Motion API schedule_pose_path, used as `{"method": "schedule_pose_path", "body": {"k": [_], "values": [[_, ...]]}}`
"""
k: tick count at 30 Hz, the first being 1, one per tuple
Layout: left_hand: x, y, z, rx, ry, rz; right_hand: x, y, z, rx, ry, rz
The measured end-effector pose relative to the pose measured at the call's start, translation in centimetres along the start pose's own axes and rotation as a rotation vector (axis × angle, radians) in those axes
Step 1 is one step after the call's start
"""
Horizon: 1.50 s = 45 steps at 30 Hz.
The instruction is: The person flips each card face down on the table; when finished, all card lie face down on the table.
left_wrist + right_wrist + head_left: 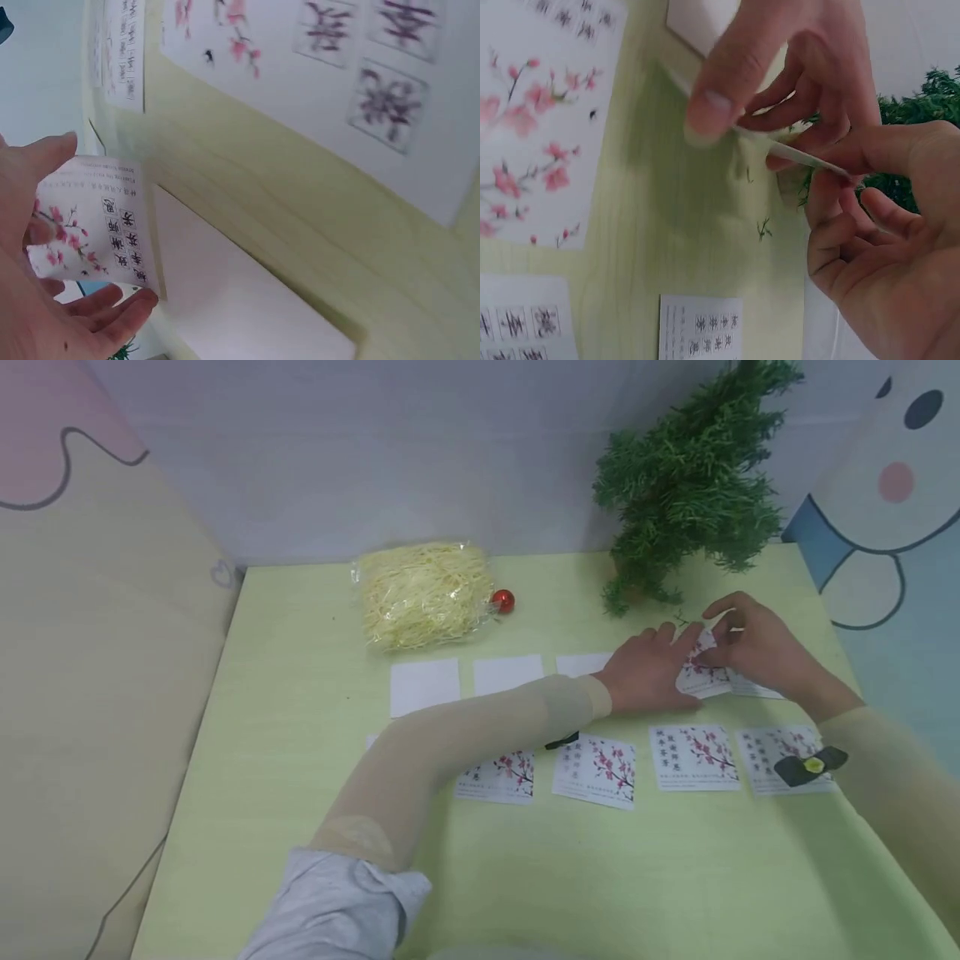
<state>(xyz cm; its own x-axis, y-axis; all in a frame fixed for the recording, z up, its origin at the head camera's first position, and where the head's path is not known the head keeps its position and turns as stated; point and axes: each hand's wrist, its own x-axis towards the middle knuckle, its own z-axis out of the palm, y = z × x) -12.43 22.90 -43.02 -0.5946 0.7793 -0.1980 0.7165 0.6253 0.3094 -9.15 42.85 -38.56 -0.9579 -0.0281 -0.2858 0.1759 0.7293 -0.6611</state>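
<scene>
Both hands are on one small white card (703, 670) printed with pink blossoms and characters, raised off the table at the right of the back row. My left hand (648, 670) holds it between thumb and fingers, as the left wrist view also shows the card (90, 217). At the card's far end, my right hand (765, 647) pinches the edge between thumb and index finger. The right wrist view shows the card (802, 155) almost edge-on. Partly under the right hand lies another printed card (757, 687).
In front lie several printed cards (693, 758); left of the hands are blank white cards (424, 687). Behind stand a bag of yellow shredded filler (427, 597), a red ball (504, 602) and a small green tree (690, 485). A green sprig (763, 229) lies nearby.
</scene>
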Motion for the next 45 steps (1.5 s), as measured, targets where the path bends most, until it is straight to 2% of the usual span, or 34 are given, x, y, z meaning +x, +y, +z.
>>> {"method": "schedule_pose_path", "body": {"k": [5, 6, 8, 10, 12, 14, 17, 20, 24, 28, 34, 37, 39, 42, 45], "values": [[0.4, 0.1, -0.3, -0.342, 0.044, -0.029, -0.9, 1.0, -0.9, 0.235, -0.021, -0.025], [0.3, 0.1, -0.3, -0.391, 0.050, -0.034, -1.2, 1.3, -1.1, 0.260, -0.052, -0.035], [0.1, 0.1, -0.2, -0.430, 0.057, -0.046, -1.6, 1.8, -1.0, 0.223, -0.112, -0.077], [0.0, 0.1, -0.1, -0.402, 0.065, -0.055, -1.7, 2.1, -0.6, 0.122, -0.165, -0.128], [-0.2, 0.1, 0.0, -0.321, 0.075, -0.067, -1.8, 2.3, 0.1, 0.031, -0.197, -0.158], [-0.3, 0.0, 0.2, -0.240, 0.088, -0.075, -1.7, 2.4, 0.7, -0.025, -0.201, -0.184], [-0.3, -0.3, 0.5, -0.172, 0.098, -0.082, -1.4, 2.7, 1.5, -0.059, -0.199, -0.182], [-0.3, -0.6, 0.9, -0.130, 0.105, -0.093, -1.0, 3.1, 2.1, -0.108, -0.199, -0.178], [-0.2, -0.9, 1.1, -0.111, 0.121, -0.109, -0.5, 3.3, 2.7, -0.168, -0.158, -0.244], [-0.4, -1.3, 1.0, -0.081, 0.102, -0.069, -0.5, 3.4, 2.8, -0.222, -0.125, -0.309], [-1.0, -2.0, 0.8, 0.080, 0.023, 0.031, -0.6, 3.4, 2.8, -0.368, -0.165, -0.313], [-1.1, -2.3, 1.0, 0.162, 0.011, 0.055, -0.6, 3.4, 2.7, -0.422, -0.182, -0.325], [-1.1, -2.4, 1.1, 0.185, 0.011, 0.066, -0.6, 3.5, 2.4, -0.444, -0.180, -0.295], [-0.9, -2.3, 1.2, 0.181, 0.009, 0.069, -1.0, 4.5, 0.8, -0.431, -0.148, -0.242], [-0.7, -1.8, 1.0, 0.160, 0.005, 0.068, -1.5, 6.4, -1.9, -0.436, -0.130, -0.161]]}}
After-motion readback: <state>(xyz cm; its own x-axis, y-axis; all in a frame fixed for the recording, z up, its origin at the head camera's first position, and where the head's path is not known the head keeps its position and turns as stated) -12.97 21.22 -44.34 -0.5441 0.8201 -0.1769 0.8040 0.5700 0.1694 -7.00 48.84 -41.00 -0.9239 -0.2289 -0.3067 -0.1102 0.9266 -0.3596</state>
